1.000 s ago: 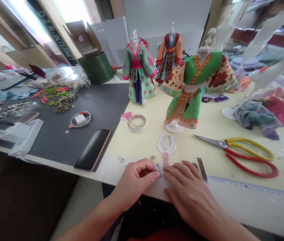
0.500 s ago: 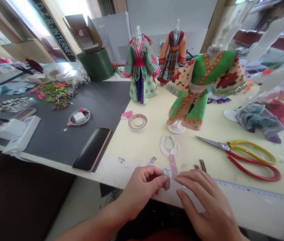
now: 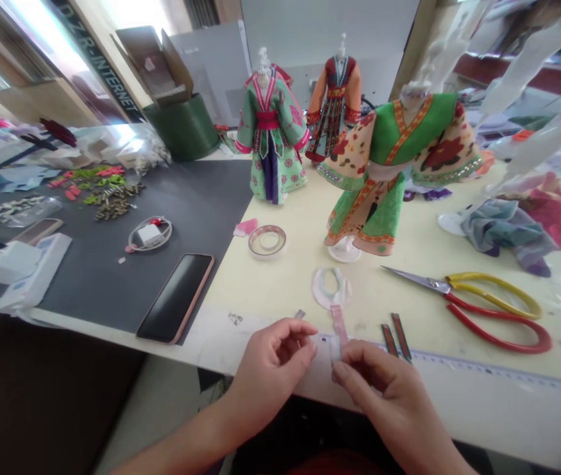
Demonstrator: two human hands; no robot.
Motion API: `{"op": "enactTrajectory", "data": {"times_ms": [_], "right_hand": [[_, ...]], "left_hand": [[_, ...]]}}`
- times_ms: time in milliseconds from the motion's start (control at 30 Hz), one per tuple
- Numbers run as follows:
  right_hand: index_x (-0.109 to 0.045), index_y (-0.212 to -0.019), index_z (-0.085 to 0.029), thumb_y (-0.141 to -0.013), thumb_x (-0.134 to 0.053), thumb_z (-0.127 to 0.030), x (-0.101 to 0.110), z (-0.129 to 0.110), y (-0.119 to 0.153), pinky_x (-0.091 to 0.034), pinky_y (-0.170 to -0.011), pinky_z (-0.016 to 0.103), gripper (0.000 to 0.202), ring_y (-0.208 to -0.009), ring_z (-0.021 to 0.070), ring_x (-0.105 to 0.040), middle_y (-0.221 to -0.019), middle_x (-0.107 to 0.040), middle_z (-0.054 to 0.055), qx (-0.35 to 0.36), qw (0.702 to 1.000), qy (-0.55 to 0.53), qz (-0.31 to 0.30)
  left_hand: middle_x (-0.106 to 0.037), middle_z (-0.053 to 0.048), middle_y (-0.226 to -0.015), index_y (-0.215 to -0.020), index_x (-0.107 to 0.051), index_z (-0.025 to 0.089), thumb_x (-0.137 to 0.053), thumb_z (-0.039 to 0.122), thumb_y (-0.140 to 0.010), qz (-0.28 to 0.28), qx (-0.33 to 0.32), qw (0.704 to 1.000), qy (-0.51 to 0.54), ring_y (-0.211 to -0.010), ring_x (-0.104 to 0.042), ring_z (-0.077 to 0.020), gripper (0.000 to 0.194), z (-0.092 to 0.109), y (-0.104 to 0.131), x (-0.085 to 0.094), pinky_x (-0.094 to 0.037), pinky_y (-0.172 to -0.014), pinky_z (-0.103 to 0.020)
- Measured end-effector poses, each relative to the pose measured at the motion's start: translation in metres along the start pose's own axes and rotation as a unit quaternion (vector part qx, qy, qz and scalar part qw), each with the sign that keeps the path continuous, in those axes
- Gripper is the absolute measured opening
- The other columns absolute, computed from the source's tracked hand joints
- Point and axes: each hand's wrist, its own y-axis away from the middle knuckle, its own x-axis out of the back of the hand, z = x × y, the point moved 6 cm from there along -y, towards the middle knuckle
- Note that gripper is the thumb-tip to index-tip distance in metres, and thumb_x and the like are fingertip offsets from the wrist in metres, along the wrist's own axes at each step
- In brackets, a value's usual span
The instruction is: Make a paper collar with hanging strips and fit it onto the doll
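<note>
My right hand pinches a small pale bluish-grey fabric strip between thumb and forefinger, over the table's front edge. Just left of it is my left hand, its fingers loosely curled and thumb and forefinger slightly apart, with nothing visible between them. A pink fabric strip lies beyond my right fingertips, leading up to a white oval ring-shaped piece. Past my left hand, a short grey strip is partly hidden. Two dark red-and-green strips lie beside my right hand, across a ruler.
Scissors with red and yellow handles lie at right. Dressed doll figures stand behind, with a tape roll before them. On the dark mat are a phone, a cable with charger and several small clips.
The pale strip has passed from my left fingers to my right, which have closed on it. My left hand has drawn back slightly and loosened. The whole view has shifted a little.
</note>
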Motion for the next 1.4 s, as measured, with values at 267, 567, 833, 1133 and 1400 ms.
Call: {"op": "enactTrajectory", "data": {"times_ms": [267,567,833,1133,1400], "right_hand": [[-0.06,-0.07,-0.018,-0.084,-0.055,-0.036,-0.002,-0.003,0.0,-0.037,-0.048,0.019,0.023,-0.054,0.0094,-0.045,-0.061,-0.053,-0.002,-0.01,0.998,-0.057,-0.017],[-0.059,-0.073,-0.019,-0.085,-0.056,-0.034,-0.005,-0.001,0.0,-0.038,-0.046,0.017,0.02,-0.051,0.0082,-0.044,-0.059,-0.052,-0.004,-0.007,0.997,-0.075,-0.026],[-0.057,-0.072,-0.019,-0.085,-0.053,-0.032,0.0,-0.006,-0.01,-0.044,-0.048,0.02,0.019,-0.051,0.0111,-0.051,-0.058,-0.055,-0.001,0.043,0.999,0.025,0.019],[-0.056,-0.088,-0.022,-0.086,-0.053,-0.019,0.0,-0.003,-0.013,-0.048,-0.05,0.019,0.005,-0.054,0.011,-0.058,-0.067,-0.062,-0.002,0.124,0.988,0.058,0.069],[-0.061,-0.088,-0.019,-0.084,-0.045,-0.004,0.0,-0.021,-0.019,-0.053,-0.06,0.017,0.022,-0.067,0.0119,-0.065,-0.079,-0.067,0.004,0.25,0.96,0.103,0.078]], "left_hand": [[-0.063,-0.008,-0.082,-0.106,-0.06,0.011,-0.058,0.007,-0.081,0.093,-0.465,0.82,-0.319,-0.073,-0.054,-0.0175,0.025,0.033,0.023,-0.006,-0.048,-0.064,-0.03],[-0.063,-0.008,-0.076,-0.097,-0.062,0.007,-0.051,0.01,-0.085,0.067,-0.551,0.747,-0.365,-0.068,-0.053,-0.0174,0.016,0.043,0.019,-0.007,-0.045,-0.061,-0.032],[-0.065,-0.01,-0.077,-0.093,-0.063,0.006,-0.039,0.011,-0.089,0.029,-0.613,0.668,-0.421,-0.069,-0.057,-0.019,0.025,0.046,0.003,-0.007,-0.045,-0.061,-0.035],[-0.064,-0.008,-0.076,-0.092,-0.063,0.007,-0.044,0.011,-0.088,0.003,-0.641,0.645,-0.415,-0.068,-0.057,-0.0177,0.02,0.042,-0.017,-0.007,-0.045,-0.063,-0.034],[-0.064,-0.008,-0.077,-0.092,-0.064,0.007,-0.042,0.012,-0.088,-0.019,-0.645,0.643,-0.414,-0.069,-0.056,-0.0183,0.023,0.038,-0.031,-0.007,-0.045,-0.065,-0.035]]}}
